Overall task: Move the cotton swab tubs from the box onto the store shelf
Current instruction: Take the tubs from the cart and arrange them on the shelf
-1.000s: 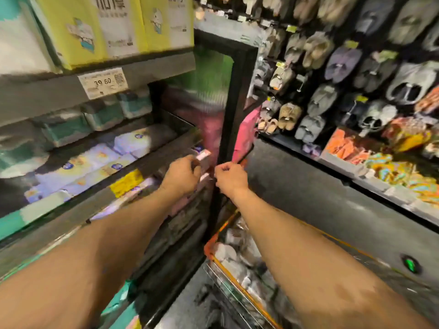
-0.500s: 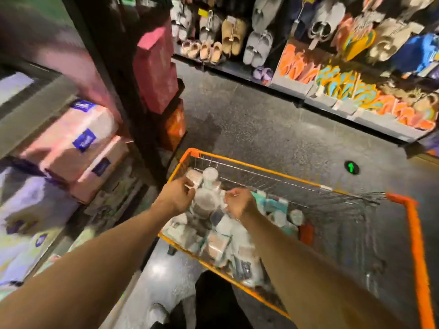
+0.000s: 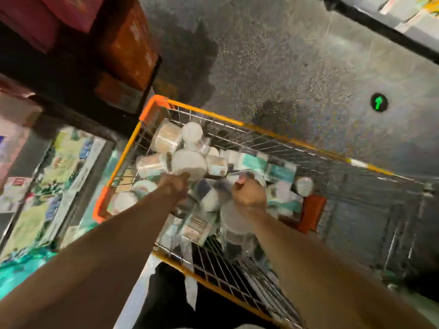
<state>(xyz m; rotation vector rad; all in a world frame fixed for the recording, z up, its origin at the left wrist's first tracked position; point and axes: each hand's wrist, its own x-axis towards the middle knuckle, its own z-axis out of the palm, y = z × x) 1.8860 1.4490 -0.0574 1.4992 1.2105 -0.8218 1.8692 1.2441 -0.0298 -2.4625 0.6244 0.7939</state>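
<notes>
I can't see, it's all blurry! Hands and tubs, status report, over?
Left grip against a white-lidded tub. Right grip curled among tubs, hold unclear. Tubs piled in orange cart. Nothing blocking.

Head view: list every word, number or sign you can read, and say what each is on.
No words or numbers can be read.
Green arrow, no lettering: on a round black floor marker.
Labels on the tubs in the cart: barcode stripes only, print blurred.
Shelf packages: print blurred.
Orange box: print blurred.
</notes>
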